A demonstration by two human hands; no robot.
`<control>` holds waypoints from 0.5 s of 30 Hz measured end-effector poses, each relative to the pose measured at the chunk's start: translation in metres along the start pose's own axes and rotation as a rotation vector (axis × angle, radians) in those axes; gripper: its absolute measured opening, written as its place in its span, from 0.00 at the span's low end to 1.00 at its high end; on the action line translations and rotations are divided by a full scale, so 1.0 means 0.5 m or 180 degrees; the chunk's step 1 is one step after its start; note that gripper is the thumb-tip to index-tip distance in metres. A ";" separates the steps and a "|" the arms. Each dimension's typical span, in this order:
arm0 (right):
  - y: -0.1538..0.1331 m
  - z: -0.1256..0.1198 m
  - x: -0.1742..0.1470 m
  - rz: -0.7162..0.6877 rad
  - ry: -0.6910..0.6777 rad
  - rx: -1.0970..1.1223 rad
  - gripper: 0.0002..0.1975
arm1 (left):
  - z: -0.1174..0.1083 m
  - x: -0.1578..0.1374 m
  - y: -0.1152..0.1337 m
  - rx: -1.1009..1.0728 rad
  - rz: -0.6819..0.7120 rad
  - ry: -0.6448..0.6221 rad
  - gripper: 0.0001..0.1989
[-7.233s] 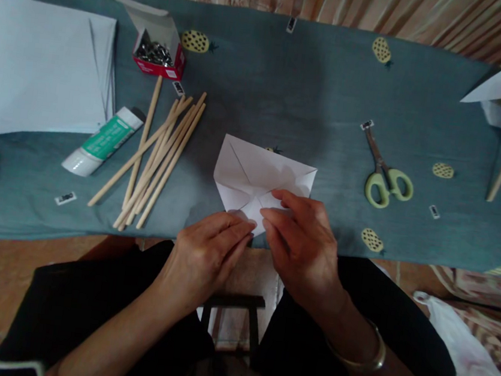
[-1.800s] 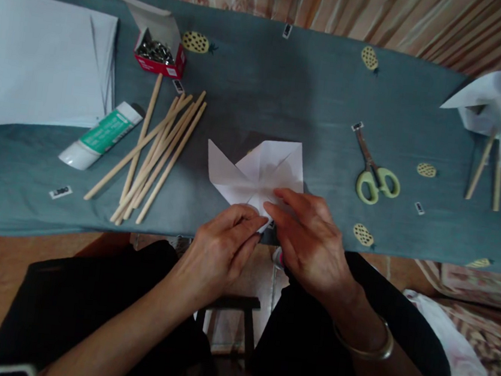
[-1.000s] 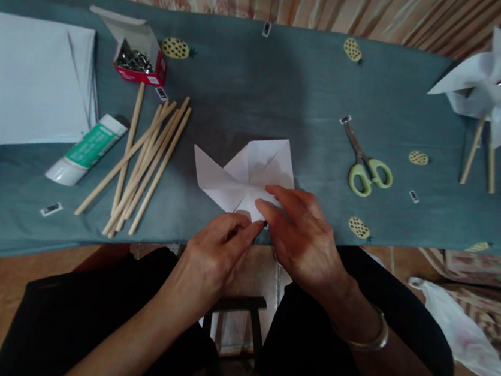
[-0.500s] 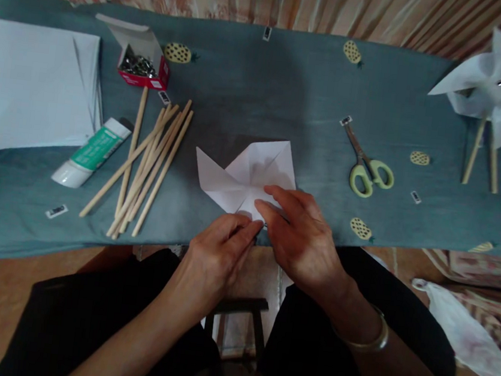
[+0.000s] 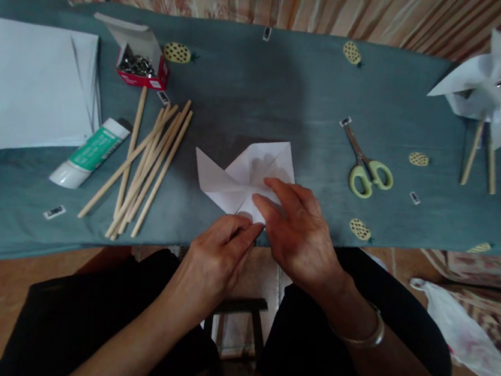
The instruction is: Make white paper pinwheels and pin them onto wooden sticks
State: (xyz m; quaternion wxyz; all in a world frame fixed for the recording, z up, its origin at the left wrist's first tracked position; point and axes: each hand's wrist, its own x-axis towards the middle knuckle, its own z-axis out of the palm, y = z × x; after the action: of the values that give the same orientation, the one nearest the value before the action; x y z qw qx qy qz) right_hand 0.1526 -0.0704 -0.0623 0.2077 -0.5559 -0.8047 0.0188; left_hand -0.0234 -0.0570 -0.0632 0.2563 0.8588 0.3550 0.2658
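A white paper pinwheel [image 5: 233,185], cut and partly folded, lies at the front edge of the table. One blade stands up on its left side. My left hand [image 5: 221,248] is closed, its thumb and forefinger pinching the paper's near corner. Over the paper's right part rests my right hand [image 5: 297,232], fingers stretched out and apart, tips on or just above the centre. Its lower fingers and the paper beneath them are hidden. To the right, scissors [image 5: 365,168] with light green handles lie slightly spread.
Several wooden sticks [image 5: 155,171] lie left of the paper, beside a white and green glue tube [image 5: 94,152]. Behind them stands an open red box [image 5: 143,73] of metal pins or clips. White sheets [image 5: 27,84] lie far left; finished pinwheels [image 5: 499,89] on sticks lie far right.
Almost nothing differs. The right hand has shifted very slightly to the left and up over the paper; the left hand keeps its pinch on the near corner.
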 end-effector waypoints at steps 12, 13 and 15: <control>-0.002 0.004 0.004 0.0051 -0.0068 -0.0031 0.14 | 0.001 0.001 -0.001 0.0039 0.0035 0.0034 0.11; -0.002 0.004 0.005 0.0047 -0.0064 -0.0041 0.14 | 0.002 0.001 -0.001 0.0040 0.0027 0.0045 0.11; -0.002 0.004 0.006 0.0073 -0.0079 -0.0039 0.14 | 0.003 0.001 0.000 0.0054 0.0005 0.0038 0.11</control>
State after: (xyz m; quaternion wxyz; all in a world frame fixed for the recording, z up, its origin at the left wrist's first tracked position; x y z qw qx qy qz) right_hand 0.1501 -0.0679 -0.0631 0.1940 -0.5660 -0.8009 0.0232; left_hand -0.0224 -0.0569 -0.0641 0.2467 0.8596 0.3582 0.2681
